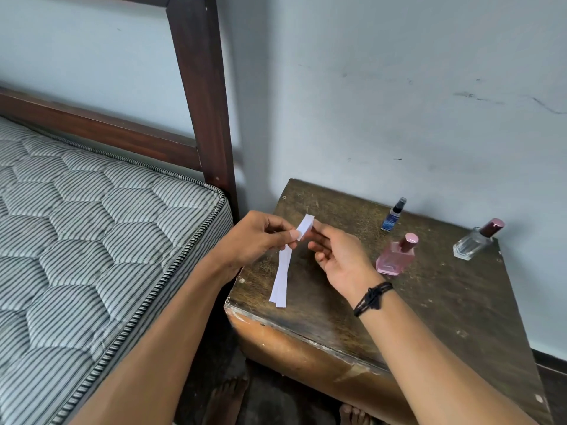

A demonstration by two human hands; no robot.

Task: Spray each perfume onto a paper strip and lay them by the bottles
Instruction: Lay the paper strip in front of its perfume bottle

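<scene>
The left forearm (171,332) and right forearm (445,363) reach over the near-left corner of the wooden table (429,302). The left hand (254,237) pinches the paper strips (283,271) just below their upper end, between thumb and fingertips. The right hand (340,256) pinches that upper end, its other fingers loosely curled. The strips overlap; no count is possible. Their long axis runs from the fingers down toward the near table edge. The pink bottle (395,256), clear bottle (475,240) and blue bottle (394,216) stand to the right, nearest the right hand. Judgement: separate one strip first.
</scene>
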